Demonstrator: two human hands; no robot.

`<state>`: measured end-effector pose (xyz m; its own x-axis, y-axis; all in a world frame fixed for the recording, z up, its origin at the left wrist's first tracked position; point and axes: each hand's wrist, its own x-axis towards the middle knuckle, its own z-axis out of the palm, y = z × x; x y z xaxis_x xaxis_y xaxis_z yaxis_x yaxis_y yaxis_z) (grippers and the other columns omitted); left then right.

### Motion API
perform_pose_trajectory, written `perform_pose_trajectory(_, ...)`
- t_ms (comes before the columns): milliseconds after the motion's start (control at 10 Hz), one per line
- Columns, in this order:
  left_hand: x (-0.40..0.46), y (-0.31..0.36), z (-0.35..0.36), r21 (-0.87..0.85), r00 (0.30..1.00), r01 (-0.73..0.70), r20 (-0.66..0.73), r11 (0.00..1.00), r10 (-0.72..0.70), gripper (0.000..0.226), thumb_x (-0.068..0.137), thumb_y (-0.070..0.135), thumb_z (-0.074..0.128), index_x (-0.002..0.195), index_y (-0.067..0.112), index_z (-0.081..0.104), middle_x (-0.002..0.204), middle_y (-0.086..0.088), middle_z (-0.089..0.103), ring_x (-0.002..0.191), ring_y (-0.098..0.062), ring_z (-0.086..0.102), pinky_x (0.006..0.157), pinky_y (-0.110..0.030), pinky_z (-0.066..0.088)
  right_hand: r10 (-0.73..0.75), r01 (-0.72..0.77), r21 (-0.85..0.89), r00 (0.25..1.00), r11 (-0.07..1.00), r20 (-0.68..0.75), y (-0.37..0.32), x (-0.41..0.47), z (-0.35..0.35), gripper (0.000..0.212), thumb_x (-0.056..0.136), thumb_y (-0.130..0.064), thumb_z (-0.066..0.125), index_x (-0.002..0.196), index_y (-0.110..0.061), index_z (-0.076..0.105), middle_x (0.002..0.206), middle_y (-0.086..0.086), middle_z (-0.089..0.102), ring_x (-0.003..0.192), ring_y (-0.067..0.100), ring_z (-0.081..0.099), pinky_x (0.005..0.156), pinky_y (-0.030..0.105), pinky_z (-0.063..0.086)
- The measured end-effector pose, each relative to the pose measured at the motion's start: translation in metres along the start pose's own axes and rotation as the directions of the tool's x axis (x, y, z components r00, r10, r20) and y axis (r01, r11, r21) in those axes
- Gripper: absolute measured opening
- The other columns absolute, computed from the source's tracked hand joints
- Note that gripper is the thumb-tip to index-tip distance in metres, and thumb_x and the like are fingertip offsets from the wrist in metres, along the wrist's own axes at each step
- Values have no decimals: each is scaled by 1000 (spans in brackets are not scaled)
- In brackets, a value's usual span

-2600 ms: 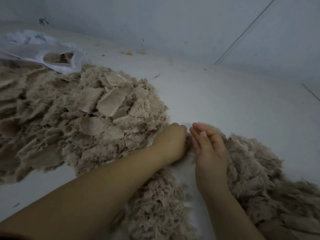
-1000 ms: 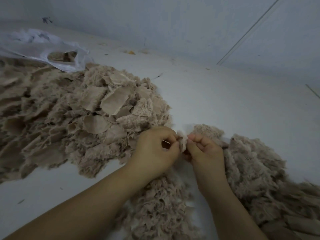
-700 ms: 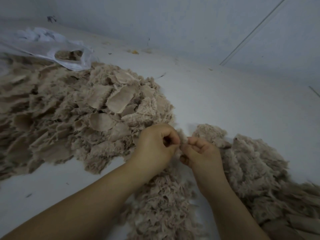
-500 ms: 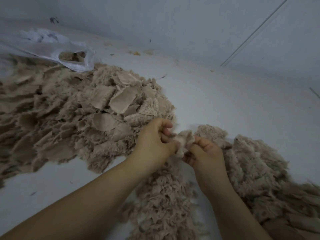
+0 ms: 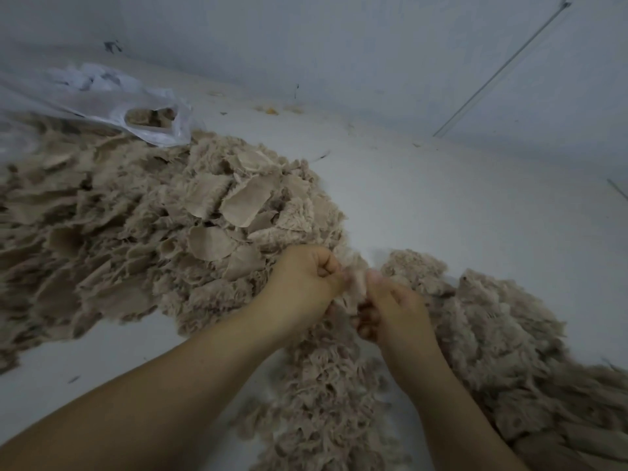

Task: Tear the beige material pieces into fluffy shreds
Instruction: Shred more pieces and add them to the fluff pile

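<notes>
Both hands are meeting near the middle of the view over a white counter point(image 5: 441, 205), and both are working on one small beige material piece point(image 5: 356, 278) held between them. The left hand point(image 5: 306, 283) is curling into a fist, its fingers and thumb pinching the left edge of the piece. The right hand point(image 5: 390, 307) is gripping the right edge with its thumb and folded fingers. The piece is sitting just above the counter, with its pale, frayed fabric showing in the narrow gap between the two hands.

To the left, a large heap of untorn pieces point(image 5: 153, 226) is spreading across the counter, many of them lying as flat, rounded flakes with fuzzy edges. The left hand is resting against the near edge of this heap. To the right and below the hands, a pile of fluffy shreds point(image 5: 503, 338) is lying in a looser, woollier mass, running from just beside the right hand down toward the lower right corner and also under both forearms.

A translucent white plastic bag point(image 5: 112, 103) is lying at the far left, partly on top of the heap, with some beige material showing through its handle opening. A pale wall point(image 5: 339, 45) is rising behind the counter, and a few small scraps point(image 5: 272, 110) are lying along its base.
</notes>
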<state>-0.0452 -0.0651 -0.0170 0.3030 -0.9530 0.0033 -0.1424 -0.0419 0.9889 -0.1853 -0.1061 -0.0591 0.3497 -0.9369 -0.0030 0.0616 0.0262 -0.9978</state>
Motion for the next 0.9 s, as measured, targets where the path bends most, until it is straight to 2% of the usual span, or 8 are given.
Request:
perform_pose_trajectory(100,-2,0,0,-61,999,52,13,997,-51,30,94,5,61,66,9,51,44,-6,52,29,-11,41,33,-14,29,-43,53,-112,995,992,87,2,-2,2,26,94,-25,69,68,-20,73,55,1,64,45,8,52,45,18,42)
perform_pose_trajectory(200,-3,-1,-5,-119,995,90,-28,989,-94,33,97,7,58,65,10,47,42,-5,49,27,-13,32,33,-16,25,3,-10,-43,988,999,-152,2,4,-7,23,99,-3,56,81,-6,70,57,-1,62,48,10,48,45,17,40)
perform_pose_trajectory(300,-5,-3,-10,-68,990,139,41,988,-136,31,96,7,60,66,8,50,42,-6,50,26,-15,31,34,-17,22,-71,68,-18,977,997,-203,-1,4,-10,15,99,-9,58,91,-9,72,67,-4,67,59,11,58,54,19,47)
perform_pose_trajectory(400,-10,-2,-9,3,955,186,233,982,-182,29,94,6,62,65,8,56,45,-11,52,26,-16,31,34,-17,21,-164,160,-170,986,972,-8,-2,-3,-1,8,93,-18,69,98,-16,74,86,-11,73,76,-1,66,64,13,51)
perform_pose_trajectory(600,-8,-2,-15,19,848,291,458,957,-267,27,92,2,62,66,8,55,46,-11,51,25,-13,32,34,-16,19,-162,80,-271,942,959,-295,5,4,-7,26,95,-13,65,72,-21,71,61,3,68,57,11,58,58,30,48)
perform_pose_trajectory(700,2,10,-24,-246,944,224,295,943,-147,17,84,-9,57,73,3,61,53,-13,56,30,-14,44,32,-16,28,-156,114,-138,926,984,-344,6,6,-10,18,98,-8,60,90,-20,71,72,3,70,63,10,63,60,27,48)
perform_pose_trajectory(800,22,31,-48,-661,984,-159,-164,733,65,23,92,-11,50,110,4,55,101,-18,66,74,-25,69,62,-31,57,-127,119,-46,940,992,-316,7,3,-7,26,97,-8,62,108,-30,70,82,10,69,71,14,68,59,18,52)
perform_pose_trajectory(900,16,25,-52,-534,986,-157,-127,831,105,25,93,-10,53,113,5,58,102,-14,66,82,-30,67,67,-36,57,-226,230,-30,906,973,-359,0,0,-5,21,97,-10,63,109,-26,70,84,14,66,66,16,62,62,23,51)
